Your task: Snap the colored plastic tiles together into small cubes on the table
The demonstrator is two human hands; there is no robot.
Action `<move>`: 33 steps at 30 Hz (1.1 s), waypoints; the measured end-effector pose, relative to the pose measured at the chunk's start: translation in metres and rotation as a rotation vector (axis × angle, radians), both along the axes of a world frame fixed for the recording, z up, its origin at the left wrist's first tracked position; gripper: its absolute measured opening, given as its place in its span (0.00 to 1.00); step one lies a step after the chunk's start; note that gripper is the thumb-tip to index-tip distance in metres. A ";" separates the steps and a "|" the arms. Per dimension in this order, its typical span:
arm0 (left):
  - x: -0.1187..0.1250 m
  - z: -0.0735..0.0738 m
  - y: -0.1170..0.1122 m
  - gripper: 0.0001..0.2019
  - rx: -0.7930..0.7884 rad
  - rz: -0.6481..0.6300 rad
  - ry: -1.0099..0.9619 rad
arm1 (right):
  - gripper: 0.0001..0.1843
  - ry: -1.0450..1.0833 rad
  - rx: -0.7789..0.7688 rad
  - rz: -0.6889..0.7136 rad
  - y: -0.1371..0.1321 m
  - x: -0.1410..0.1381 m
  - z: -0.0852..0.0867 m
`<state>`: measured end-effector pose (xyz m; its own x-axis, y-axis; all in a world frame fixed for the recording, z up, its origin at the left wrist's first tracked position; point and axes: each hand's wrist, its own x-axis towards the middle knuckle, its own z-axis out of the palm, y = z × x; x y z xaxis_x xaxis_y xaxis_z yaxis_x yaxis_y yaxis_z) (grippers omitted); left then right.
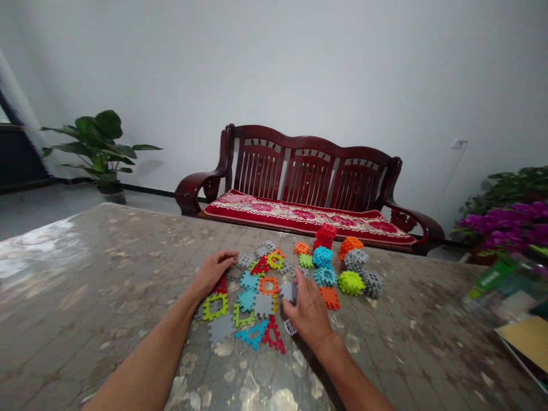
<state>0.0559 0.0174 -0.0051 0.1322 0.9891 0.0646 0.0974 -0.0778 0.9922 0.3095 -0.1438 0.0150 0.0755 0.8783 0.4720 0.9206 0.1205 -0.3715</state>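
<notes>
My left hand [215, 270] rests on the table at the left side of a spread of flat notched puzzle tiles, fingers loosely apart with nothing visible in them. Beside its wrist lie a red tile [220, 285] and a lime square frame tile [215, 307]. Between thumb and index finger, my right hand [309, 305] grips a grey square tile [288, 291], its other fingers partly hidden. Loose tiles between the hands include an orange frame tile [269, 286], a blue tile [247, 299], a red triangular tile [273, 335] and a blue triangular tile [253, 334].
Stacked tiles stand right of my right hand: blue [322, 257], lime [350, 283], grey [372, 283], red [325, 236] and orange [350, 247]. A patterned cloth covers the table [107, 297]. Beyond is a wooden bench [308, 171]; purple flowers [509, 225] stand at right.
</notes>
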 end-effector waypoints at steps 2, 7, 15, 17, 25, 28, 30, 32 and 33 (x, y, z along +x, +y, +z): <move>0.000 0.001 -0.001 0.23 -0.004 0.000 -0.009 | 0.38 0.036 0.022 0.001 0.000 -0.001 0.006; 0.001 0.002 -0.002 0.24 0.008 0.005 0.002 | 0.38 0.089 0.085 -0.005 0.006 0.006 0.024; 0.001 0.002 -0.001 0.23 0.012 0.002 0.034 | 0.40 0.184 0.191 -0.297 0.004 0.075 0.072; 0.000 0.001 0.000 0.23 0.017 0.003 0.047 | 0.43 0.210 0.205 -0.422 -0.004 0.100 0.079; -0.001 -0.003 0.003 0.23 0.037 -0.003 0.058 | 0.49 0.287 0.079 -0.784 -0.049 0.183 0.050; 0.000 0.001 0.001 0.24 0.034 0.004 0.092 | 0.49 0.251 -0.061 -0.806 -0.058 0.199 0.033; 0.000 0.004 -0.001 0.24 0.031 0.008 0.112 | 0.47 0.216 -0.144 -0.805 -0.061 0.203 0.024; 0.000 0.005 -0.002 0.24 0.026 0.013 0.109 | 0.46 0.178 -0.199 -0.782 -0.062 0.203 0.019; 0.000 0.005 -0.001 0.24 0.022 0.013 0.102 | 0.46 0.160 -0.213 -0.768 -0.062 0.201 0.017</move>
